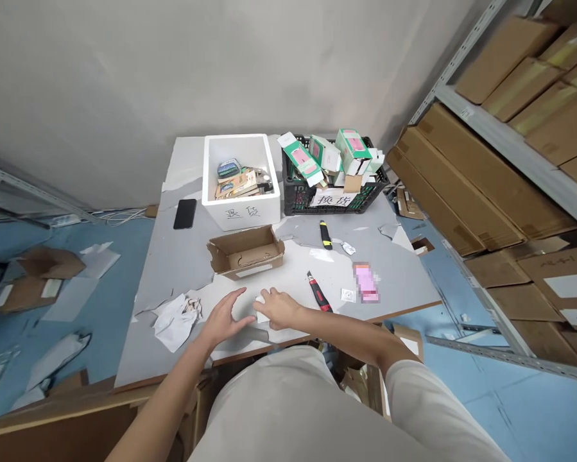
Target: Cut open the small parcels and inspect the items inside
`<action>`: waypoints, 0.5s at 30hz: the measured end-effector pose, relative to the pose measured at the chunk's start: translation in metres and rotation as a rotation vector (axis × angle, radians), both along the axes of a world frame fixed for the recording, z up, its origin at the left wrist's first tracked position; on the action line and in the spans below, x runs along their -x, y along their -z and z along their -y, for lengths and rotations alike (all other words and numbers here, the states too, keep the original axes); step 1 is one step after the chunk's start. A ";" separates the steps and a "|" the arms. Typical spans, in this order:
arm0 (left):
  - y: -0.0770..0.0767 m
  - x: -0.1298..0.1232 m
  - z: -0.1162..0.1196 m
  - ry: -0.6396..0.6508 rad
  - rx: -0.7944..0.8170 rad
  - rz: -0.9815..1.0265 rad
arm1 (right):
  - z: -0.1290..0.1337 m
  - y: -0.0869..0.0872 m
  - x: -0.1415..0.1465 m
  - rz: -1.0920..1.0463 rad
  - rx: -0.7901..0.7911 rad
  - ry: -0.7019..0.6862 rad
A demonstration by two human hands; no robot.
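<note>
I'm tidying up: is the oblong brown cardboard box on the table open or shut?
Open: the oblong brown cardboard box shows its inside through an uncovered top.

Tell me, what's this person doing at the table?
The person's right hand has hold of a small white thing; I can't tell what it is. The left hand is open beside it. Just beyond is an open brown box. A red knife lies on the table, to the right.
</note>
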State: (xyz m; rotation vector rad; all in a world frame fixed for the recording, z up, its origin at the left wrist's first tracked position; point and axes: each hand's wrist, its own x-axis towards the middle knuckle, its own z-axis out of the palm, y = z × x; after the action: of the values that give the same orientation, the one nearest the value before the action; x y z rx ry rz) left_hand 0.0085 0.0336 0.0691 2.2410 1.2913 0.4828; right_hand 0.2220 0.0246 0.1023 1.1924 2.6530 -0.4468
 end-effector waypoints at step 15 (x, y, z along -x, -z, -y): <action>-0.003 -0.005 -0.055 -0.268 -0.498 -0.010 | -0.041 -0.228 -0.261 -0.641 -0.707 0.845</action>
State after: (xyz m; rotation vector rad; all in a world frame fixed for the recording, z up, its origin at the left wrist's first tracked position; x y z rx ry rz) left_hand 0.0131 0.0883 0.0720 2.4646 1.6274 0.9847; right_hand 0.4832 0.0655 0.3307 2.8247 2.7236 0.0623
